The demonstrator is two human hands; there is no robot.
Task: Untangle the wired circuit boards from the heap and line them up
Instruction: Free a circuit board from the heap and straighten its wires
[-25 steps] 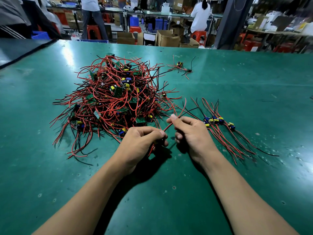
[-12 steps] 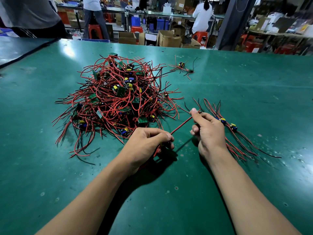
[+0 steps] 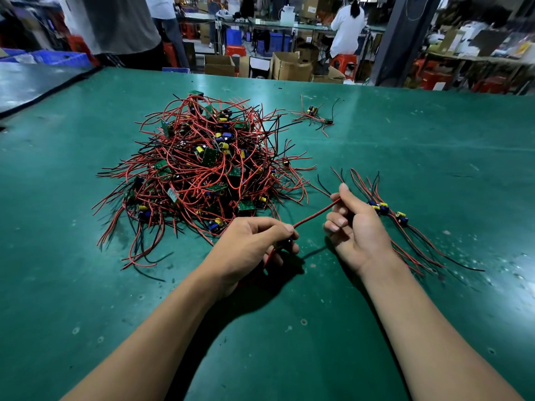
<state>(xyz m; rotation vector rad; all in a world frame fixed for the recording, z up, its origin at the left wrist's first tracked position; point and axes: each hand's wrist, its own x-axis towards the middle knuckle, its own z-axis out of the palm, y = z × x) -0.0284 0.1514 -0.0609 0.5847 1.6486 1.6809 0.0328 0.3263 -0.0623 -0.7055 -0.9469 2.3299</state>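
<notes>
Setting: workshop floor, with cardboard boxes (image 3: 285, 65), red stools and people standing or seated at far tables.
Bench (image 3: 405, 328): green mat, scuffed and speckled.
Heap (image 3: 202, 175): large tangle of red and black leads with small green boards, left of centre, well apart from the bench edges.
Row (image 3: 388, 212): a few boards already laid side by side at the right, leads fanned towards the near right, just behind the right hand.
Strays (image 3: 314, 114): one or two wired boards lying alone beyond the heap.
Wire (image 3: 314, 216): red lead drawn straight between the two hands, raised off the bench, its shadow cast below.
Left grip (image 3: 252, 244): fingers curled, the near end of the wire pinched by thumb and forefinger; a dark part, likely its board, is half hidden beneath, and more red lead hangs under the palm.
Right grip (image 3: 359, 233): the far end of the wire pinched at thumb and forefinger; the remaining fingers loosely curled.
Step in hand: one unit appears to be freed from the heap, and its lead is being straightened.
Progress: judged early; most boards are left in the heap.
Next move: the unit should be carried right and set down at the row's near-left end, leads parallel with its neighbours, without the laid boards being dragged.
</notes>
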